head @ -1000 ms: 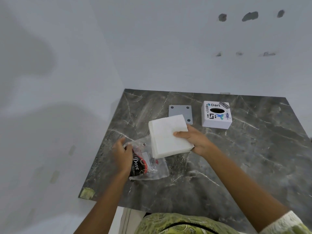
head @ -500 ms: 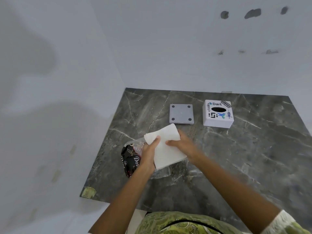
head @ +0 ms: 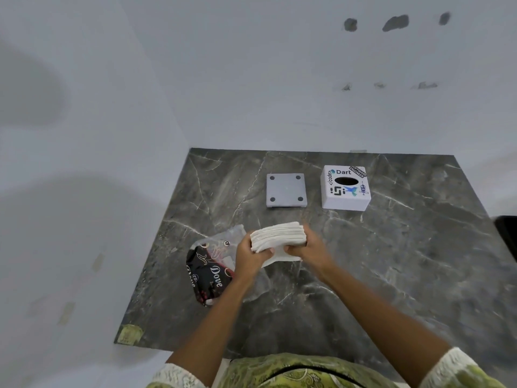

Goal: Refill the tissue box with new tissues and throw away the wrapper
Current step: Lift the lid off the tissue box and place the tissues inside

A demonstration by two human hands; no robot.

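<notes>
Stack of tissues (head: 278,236) gripped between both hands above the middle of the dark marble bench (head: 405,261), layered edge turned toward the camera. Left hand (head: 250,257) clamped on the stack's left end at 9 o'clock of it, fingers curled under and thumb up against the side. Right hand (head: 309,249) clamped on the right end at 3 o'clock, fingers wrapped round the far side. A loose lower sheet hanging below the stack between the two hands, at 6 o'clock of it.

Wrapper (head: 209,271) lying flat on the bench at 8 o'clock of the stack, partly under the left wrist: clear plastic at its far end, dark printing with white lettering at its near end. Not held by either hand; cannot tell whether the left forearm touches it.

Tissue box (head: 345,189) standing at 1 o'clock of the stack, well apart from the hands, white with stickers and a dark oval slot facing up. Grey square plate (head: 286,190) with four dark round pads at its corners lying at 12 o'clock of the stack, just beside the box on its left, with a strip of bare bench between them.

Small yellowish sticker (head: 129,333) at the bench's near left corner, 7 o'clock. Pale wall behind the bench, with a few dark marks at 1 o'clock, high up.
</notes>
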